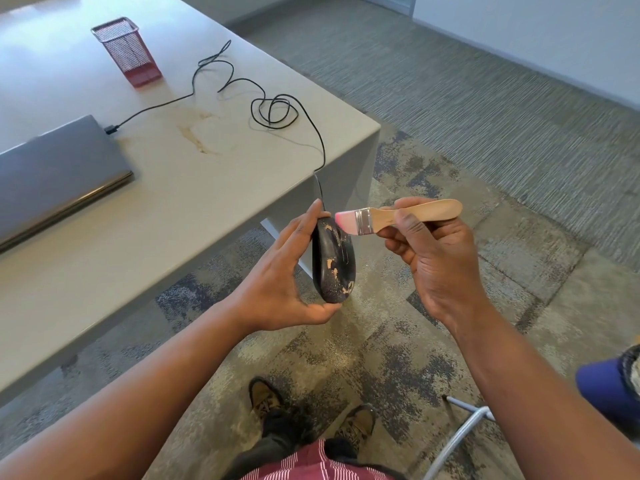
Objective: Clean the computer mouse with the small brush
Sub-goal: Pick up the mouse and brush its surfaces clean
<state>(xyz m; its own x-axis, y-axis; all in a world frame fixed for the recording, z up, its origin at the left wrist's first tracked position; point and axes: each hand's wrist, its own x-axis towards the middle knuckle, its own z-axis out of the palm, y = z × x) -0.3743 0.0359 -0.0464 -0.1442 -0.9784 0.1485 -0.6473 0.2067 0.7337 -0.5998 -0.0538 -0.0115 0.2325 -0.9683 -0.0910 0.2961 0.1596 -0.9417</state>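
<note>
From the head view, your left hand (277, 271) holds the dusty black corded computer mouse (333, 259) out past the corner of the bench (194, 188), above the patterned carpet (381, 341). That grip is clamped on it lengthwise, fingertips at the cord end and thumb under the rear, so the long axis stands nearly upright with the top shell facing your right.

Your right hand (436, 258) is closed round the pale handle of the small wooden brush with pink bristles (391, 220). The brush lies almost level, bristles pointing left and touching the mouse's upper end just beside your left fingertips. Tan dust speckles the lower half of the shell, so the uncleaned area lies down the long axis from the bristles; I judge strokes should run downward, away from your fingers.

The thin black cable (277, 109) runs from the mouse up over the bench edge, coils there, and reaches the closed grey laptop (59, 174). The slack looks ample. A red mesh pen holder (128, 51) stands well apart. There is open room below and to your right.
</note>
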